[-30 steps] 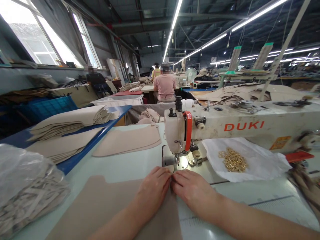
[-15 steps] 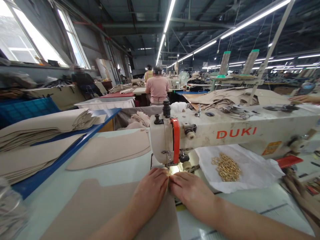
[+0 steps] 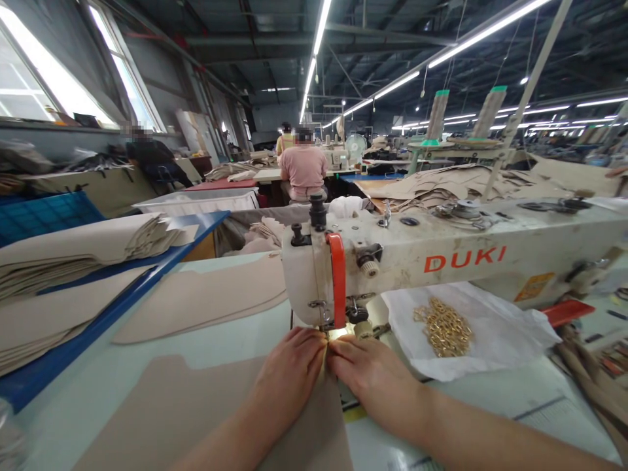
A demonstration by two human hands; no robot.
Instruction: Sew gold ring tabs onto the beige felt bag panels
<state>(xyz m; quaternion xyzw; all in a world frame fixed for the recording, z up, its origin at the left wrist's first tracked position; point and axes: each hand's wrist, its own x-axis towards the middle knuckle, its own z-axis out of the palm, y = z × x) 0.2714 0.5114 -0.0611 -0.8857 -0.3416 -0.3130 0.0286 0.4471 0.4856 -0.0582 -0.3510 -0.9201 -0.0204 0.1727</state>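
Observation:
My left hand (image 3: pixel 290 376) and my right hand (image 3: pixel 371 376) lie side by side on a beige fabric panel (image 3: pixel 196 418) on the sewing table. Their fingertips meet right in front of the needle of a white DUKI sewing machine (image 3: pixel 441 252), pressing the fabric edge down. Both hands have their fingers close together and curled onto the cloth. What lies under the fingertips is hidden.
A white sheet with several gold metal rings (image 3: pixel 444 327) lies right of the needle. Another beige panel (image 3: pixel 206 297) lies behind. Stacked beige pieces rest on a blue shelf (image 3: pixel 88 255) at left. Other people sit at machines farther back (image 3: pixel 304 171).
The view has shifted right and closer to the machine. My hands have crept forward with the fabric, up to the needle. The plastic bag at the lower left has left the view.

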